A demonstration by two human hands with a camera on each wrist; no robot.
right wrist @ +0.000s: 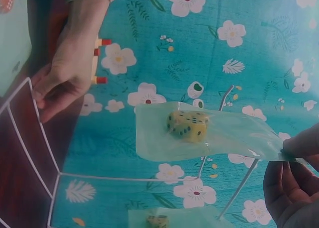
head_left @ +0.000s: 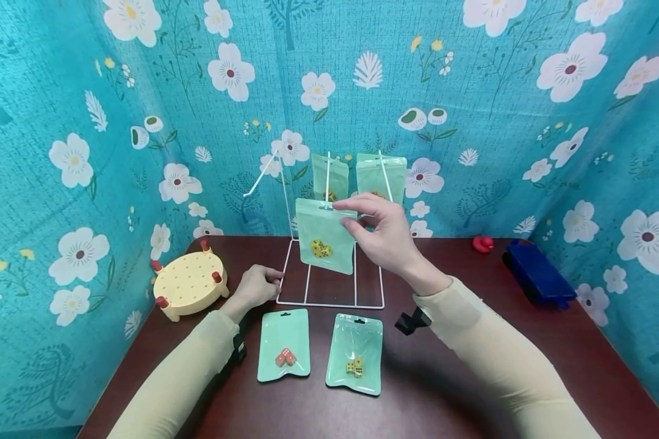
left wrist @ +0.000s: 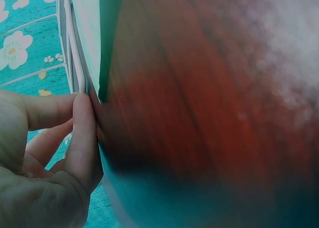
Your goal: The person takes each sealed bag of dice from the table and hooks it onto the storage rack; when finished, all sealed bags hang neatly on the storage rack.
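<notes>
My right hand pinches the top edge of a green zip pouch with yellow dice inside. The pouch's hang hole is at the front tip of the rack's middle hook; I cannot tell whether the tip is through it. In the right wrist view, thumb and fingers grip one end of that pouch. My left hand pinches the left base wire of the white wire rack, as the left wrist view shows at the wire. More pouches hang behind, on the middle hook and right hook.
The rack's left hook is bare. In front lie a pouch with red dice and one with yellow dice. A cream pegged stool stands left. At right are a red rubber duck and a blue box.
</notes>
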